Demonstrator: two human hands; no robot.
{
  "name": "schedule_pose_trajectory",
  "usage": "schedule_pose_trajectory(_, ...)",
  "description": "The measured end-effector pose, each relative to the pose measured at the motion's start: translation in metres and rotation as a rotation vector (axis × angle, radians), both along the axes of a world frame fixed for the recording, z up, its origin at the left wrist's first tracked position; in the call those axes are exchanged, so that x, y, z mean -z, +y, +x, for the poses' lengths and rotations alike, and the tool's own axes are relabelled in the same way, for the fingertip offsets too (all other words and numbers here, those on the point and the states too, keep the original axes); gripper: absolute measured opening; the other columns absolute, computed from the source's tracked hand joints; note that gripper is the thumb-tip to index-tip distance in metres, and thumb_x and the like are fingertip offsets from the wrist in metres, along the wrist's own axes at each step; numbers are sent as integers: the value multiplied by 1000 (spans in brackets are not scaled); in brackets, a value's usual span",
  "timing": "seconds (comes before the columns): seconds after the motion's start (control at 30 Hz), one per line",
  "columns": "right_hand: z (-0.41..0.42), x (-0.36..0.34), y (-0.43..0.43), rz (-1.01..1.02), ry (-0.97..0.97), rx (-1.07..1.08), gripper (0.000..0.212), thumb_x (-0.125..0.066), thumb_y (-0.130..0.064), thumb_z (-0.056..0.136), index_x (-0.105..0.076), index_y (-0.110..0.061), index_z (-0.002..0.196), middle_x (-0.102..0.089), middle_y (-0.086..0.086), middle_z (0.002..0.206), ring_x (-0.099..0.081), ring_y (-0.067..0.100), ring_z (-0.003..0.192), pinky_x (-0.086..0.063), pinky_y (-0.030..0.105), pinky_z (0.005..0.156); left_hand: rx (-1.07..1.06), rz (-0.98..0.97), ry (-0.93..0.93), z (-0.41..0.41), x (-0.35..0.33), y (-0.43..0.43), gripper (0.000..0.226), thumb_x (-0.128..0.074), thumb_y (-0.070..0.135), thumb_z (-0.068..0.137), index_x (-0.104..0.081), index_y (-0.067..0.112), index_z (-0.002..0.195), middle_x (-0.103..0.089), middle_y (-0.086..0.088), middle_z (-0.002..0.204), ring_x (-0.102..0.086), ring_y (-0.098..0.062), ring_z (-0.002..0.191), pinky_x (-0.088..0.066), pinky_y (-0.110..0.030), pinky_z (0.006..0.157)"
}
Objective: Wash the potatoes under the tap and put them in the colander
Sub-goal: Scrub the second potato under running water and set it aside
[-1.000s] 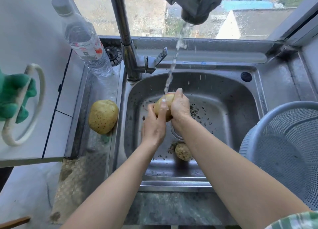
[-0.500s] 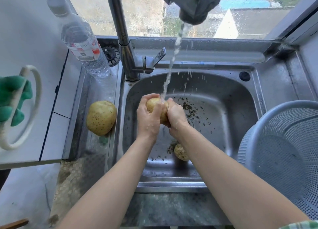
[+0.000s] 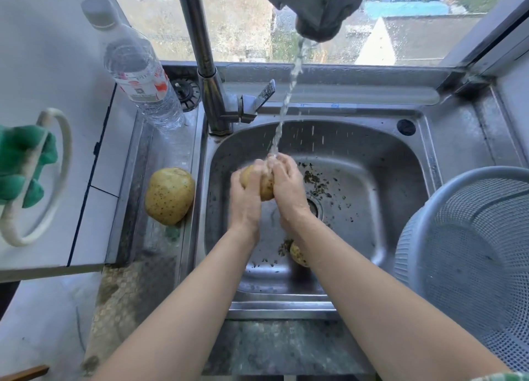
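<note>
Both hands clasp one yellow potato (image 3: 264,187) over the steel sink (image 3: 380,163), right under the running stream from the tap (image 3: 317,14). My left hand (image 3: 245,200) wraps its left side and my right hand (image 3: 287,189) covers its right side. A second, small potato (image 3: 297,254) lies on the sink floor, half hidden by my right forearm. A large potato (image 3: 169,196) rests on the wet ledge left of the sink. The grey plastic colander (image 3: 469,254) stands at the right and holds nothing that I can see.
A plastic water bottle (image 3: 140,77) stands at the back left beside the tap's column (image 3: 213,100) and lever. Dirt flecks lie around the drain (image 3: 315,207). A green glove (image 3: 21,163) and a white ring hang at the left over a white surface.
The potato has turned between my hands under the stream; both hands shifted slightly left and closed tighter around it. The other potatoes have not moved.
</note>
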State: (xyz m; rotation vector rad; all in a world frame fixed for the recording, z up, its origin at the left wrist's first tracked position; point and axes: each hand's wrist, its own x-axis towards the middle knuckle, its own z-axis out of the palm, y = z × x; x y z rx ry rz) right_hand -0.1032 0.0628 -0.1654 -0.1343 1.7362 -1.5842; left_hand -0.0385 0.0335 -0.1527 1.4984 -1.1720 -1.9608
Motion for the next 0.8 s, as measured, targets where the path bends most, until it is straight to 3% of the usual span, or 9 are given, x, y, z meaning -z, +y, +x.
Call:
schedule_pose_trajectory(0.07,-4,-2,-1,0,27,-8,19,-47,-22,100,-66,-22,99,-66,2,99,-65,21,96,-59,32,78,56,33,-59,4,3,2,45,-52,51,95,-55,16,122,-65,-6,105,-63,-16,84,-48,-26,63)
schedule_pose_trajectory(0.17,-9,-6,0,5,20,-11,27,-47,-23,101,-72,-20,90,-69,11,100,-67,28,98,-61,35,72,1,78,-118,7,4,-1,57,-42,59,96,-63,10,116,-64,-8,91,-57,-15,65,-44,-21,47)
schedule_pose_trajectory(0.27,-7,-3,5,-111,-129,-67,23,-48,-21,101,-71,-25,100,-67,12,117,-65,26,107,-59,35,78,-36,24,-133,8,6,-3,54,-34,57,100,-61,15,119,-64,-7,97,-60,-16,73,-45,-21,47)
schedule_pose_trajectory(0.37,0,-1,9,-150,-211,-134,22,-61,-15,91,-63,-32,106,-57,17,126,-63,29,103,-57,32,66,-12,-19,-123,9,6,-1,52,-31,55,102,-60,15,117,-66,-11,93,-60,-18,66,-43,-20,42)
schedule_pose_trajectory(0.47,2,-6,2,-8,-42,-28,1,-64,-26,92,-64,-27,92,-64,12,108,-65,28,94,-59,37,59,44,-41,-87,10,5,4,49,-30,53,103,-59,15,112,-63,-10,82,-56,-17,55,-40,-20,38)
schedule_pose_trajectory(0.57,-6,-8,-2,13,-39,83,30,-51,-35,99,-70,-20,81,-72,15,97,-69,30,93,-61,47,77,40,-14,-70,9,6,6,52,-29,53,103,-56,12,118,-61,-13,86,-55,-18,58,-40,-18,37)
schedule_pose_trajectory(0.7,-12,-9,6,-198,-309,-93,27,-41,-22,104,-66,-14,110,-66,13,123,-62,29,116,-54,44,94,-8,82,-91,8,7,-3,62,-28,56,102,-60,6,118,-61,-13,84,-54,-16,53,-42,-19,38)
schedule_pose_trajectory(0.8,-8,-7,7,-185,-294,-153,22,-52,-15,99,-60,-9,119,-68,8,114,-64,21,102,-57,39,85,2,62,-103,10,9,-5,59,-30,55,102,-60,7,118,-60,-12,84,-54,-16,54,-41,-18,36)
